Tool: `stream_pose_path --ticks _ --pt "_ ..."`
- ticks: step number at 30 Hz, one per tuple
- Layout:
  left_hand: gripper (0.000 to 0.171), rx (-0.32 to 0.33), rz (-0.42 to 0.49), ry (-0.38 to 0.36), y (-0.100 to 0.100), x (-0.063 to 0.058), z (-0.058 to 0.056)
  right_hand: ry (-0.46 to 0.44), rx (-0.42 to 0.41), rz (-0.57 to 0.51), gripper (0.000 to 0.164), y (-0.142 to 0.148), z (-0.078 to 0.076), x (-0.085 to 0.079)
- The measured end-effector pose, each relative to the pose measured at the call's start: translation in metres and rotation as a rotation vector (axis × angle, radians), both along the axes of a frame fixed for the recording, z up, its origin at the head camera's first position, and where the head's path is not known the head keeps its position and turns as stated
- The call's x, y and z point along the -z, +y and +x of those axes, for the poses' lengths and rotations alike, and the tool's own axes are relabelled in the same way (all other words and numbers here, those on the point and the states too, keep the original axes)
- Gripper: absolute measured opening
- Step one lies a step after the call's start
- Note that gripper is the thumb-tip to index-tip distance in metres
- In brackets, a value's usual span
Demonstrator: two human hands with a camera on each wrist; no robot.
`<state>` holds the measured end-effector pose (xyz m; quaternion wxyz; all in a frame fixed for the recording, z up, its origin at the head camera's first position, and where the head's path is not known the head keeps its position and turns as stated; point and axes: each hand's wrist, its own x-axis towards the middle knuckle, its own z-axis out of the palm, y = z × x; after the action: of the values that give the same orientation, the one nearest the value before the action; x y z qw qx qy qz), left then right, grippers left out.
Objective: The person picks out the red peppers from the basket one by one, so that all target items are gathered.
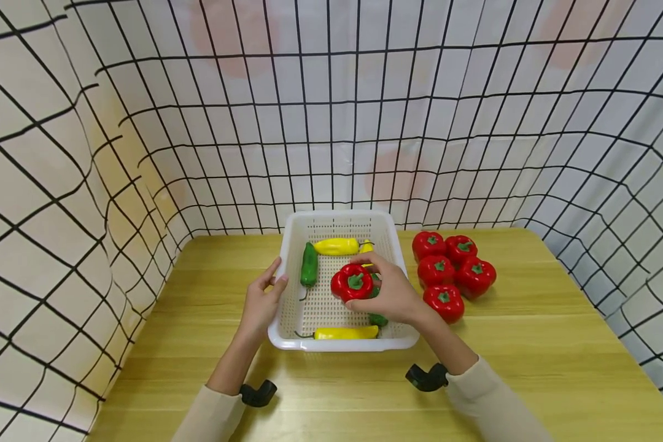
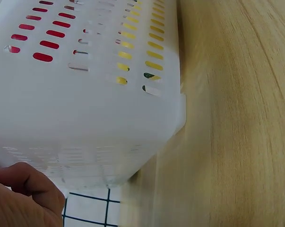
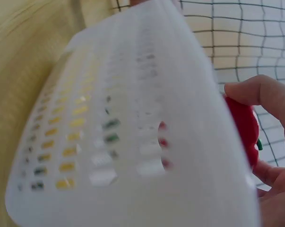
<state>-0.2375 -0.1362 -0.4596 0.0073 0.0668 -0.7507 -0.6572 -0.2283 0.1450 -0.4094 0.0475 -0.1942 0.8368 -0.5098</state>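
In the head view a white perforated basket (image 1: 294, 222) holds yellow peppers (image 1: 337, 247) and green peppers (image 1: 309, 265) along its sides. My right hand (image 1: 389, 291) grips a red bell pepper (image 1: 353, 282), stem up, over the basket's middle. In the right wrist view that bell pepper (image 3: 244, 127) shows past the rim, between thumb and fingers. At the left side my left hand (image 1: 262, 304) holds the basket's rim with thumb and fingers. The left wrist view shows part of this hand (image 2: 29, 194) against the basket's wall (image 2: 95, 113). A green pepper (image 1: 378, 320) is partly hidden by my right hand.
Several red bell peppers (image 1: 435, 270) stand grouped on the wooden table (image 1: 530, 344), right of the basket. A black wire grid (image 1: 331, 138) over white sheeting encloses the table's back and sides. Black wrist mounts (image 1: 426, 377) protrude near both sleeves.
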Motion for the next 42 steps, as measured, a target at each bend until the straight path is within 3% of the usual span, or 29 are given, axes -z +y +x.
stream_pose_path --ticks 6,13,26,36,42 --pt "0.054 -0.003 -0.009 -0.001 0.000 0.001 -0.001 -0.027 0.059 -0.050 0.077 0.022 0.004 -0.006" --pt "0.054 -0.002 -0.014 -0.006 0.000 0.001 0.000 -0.012 0.079 -0.071 0.078 0.049 0.008 -0.002" --pt "0.052 -0.010 -0.004 0.008 0.001 0.000 0.002 0.054 0.205 -0.028 0.076 0.094 0.020 -0.005" --pt "0.052 -0.018 -0.004 0.005 0.001 0.003 0.001 0.011 0.264 -0.074 0.075 0.135 0.032 -0.005" --pt "0.053 -0.016 0.011 0.010 0.001 0.003 0.001 0.045 0.309 -0.047 0.074 0.158 0.038 0.000"
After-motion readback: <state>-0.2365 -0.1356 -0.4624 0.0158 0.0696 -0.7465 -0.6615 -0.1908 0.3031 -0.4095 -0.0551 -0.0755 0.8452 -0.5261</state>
